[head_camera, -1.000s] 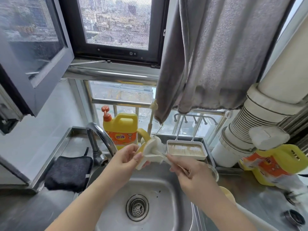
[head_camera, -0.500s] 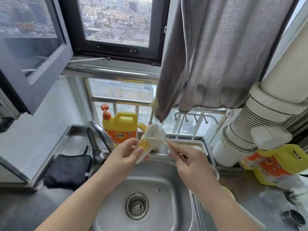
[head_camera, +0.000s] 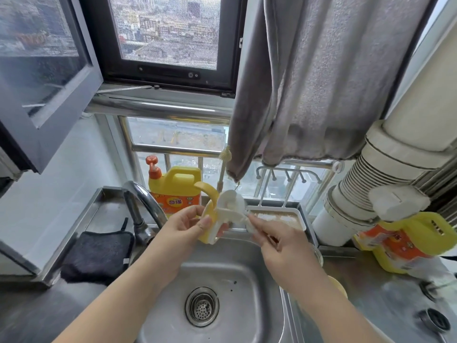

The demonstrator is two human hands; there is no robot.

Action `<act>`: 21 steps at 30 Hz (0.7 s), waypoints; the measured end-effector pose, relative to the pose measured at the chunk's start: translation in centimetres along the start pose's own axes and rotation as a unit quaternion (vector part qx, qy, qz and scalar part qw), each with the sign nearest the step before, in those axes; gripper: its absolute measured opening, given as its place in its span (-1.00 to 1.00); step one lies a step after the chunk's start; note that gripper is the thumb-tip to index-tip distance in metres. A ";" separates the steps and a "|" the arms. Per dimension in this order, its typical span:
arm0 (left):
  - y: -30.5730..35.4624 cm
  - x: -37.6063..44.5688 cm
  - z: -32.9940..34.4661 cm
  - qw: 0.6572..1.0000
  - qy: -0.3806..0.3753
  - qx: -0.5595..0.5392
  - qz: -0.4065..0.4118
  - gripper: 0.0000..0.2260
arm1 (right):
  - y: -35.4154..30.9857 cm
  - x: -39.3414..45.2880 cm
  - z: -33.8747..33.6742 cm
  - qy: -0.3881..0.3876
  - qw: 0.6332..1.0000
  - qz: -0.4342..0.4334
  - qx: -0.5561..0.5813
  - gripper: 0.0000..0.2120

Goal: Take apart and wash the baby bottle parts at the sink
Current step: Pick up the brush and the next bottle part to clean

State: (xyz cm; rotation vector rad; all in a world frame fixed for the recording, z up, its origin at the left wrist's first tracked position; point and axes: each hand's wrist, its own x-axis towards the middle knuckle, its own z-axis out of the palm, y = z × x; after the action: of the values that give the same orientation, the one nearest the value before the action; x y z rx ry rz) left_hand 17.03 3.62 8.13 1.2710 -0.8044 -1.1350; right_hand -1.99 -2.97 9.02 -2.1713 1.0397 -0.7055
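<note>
At the centre of the frame, above the sink (head_camera: 247,280), the yellow-and-white bottle collar (head_camera: 222,214) is pinched by the left hand (head_camera: 183,229). A thin brush (head_camera: 249,220) is gripped by the right hand (head_camera: 279,246); grooves should probably be scrubbed with short strokes.

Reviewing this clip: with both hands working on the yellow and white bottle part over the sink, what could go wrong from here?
1. The left hand holds the bottle part only at its lower end, above the sink; if the right hand tugs hard, it could slip and drop in.
2. The right hand pinches a thin piece at the part's edge; it looks small, and if it falls it might land near the drain.
3. The tap stands close beside the left hand, so a jerk could knock it.
</note>
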 end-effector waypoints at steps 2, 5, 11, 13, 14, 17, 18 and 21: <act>0.1 0.1 -0.3 1.000 0.020 0.005 -0.003 -0.88 | -0.4 -1.0 0.4 -0.016 0.999 -0.037 -0.021 -0.64; 0.1 -0.1 -0.1 1.000 0.010 -0.014 -0.018 -0.77 | 0.4 -0.1 0.0 0.007 1.000 -0.004 -0.028 -0.61; 0.5 0.0 0.1 0.999 0.017 -0.048 -0.004 -0.76 | -0.6 -1.5 0.0 -0.017 0.999 -0.045 -0.017 -0.60; 0.5 0.0 0.1 0.998 0.004 -0.065 -0.004 -0.75 | 0.0 -0.8 -0.1 -0.001 1.000 -0.013 -0.001 -0.61; 0.5 0.0 0.2 0.997 -0.012 -0.079 -0.005 -0.73 | 0.4 -0.1 -0.3 0.016 0.999 0.025 0.020 -0.63; 0.9 -0.1 0.4 0.992 -0.032 -0.124 -0.009 -0.73 | 0.3 0.2 -0.4 0.031 0.995 0.064 0.063 -0.65; 0.9 0.0 0.3 0.991 -0.026 -0.133 -0.011 -0.75 | -0.1 -0.2 -0.2 0.022 0.996 0.047 0.066 -0.64; 0.8 0.2 -0.1 0.989 -0.014 -0.144 -0.016 -0.78 | -1.1 -0.9 0.0 0.007 0.997 0.016 0.070 -0.62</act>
State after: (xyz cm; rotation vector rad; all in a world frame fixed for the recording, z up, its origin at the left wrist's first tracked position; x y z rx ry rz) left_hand 17.37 3.47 8.86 1.0317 -0.6171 -1.2480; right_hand -1.94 -1.68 9.59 -2.0276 1.0003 -0.7577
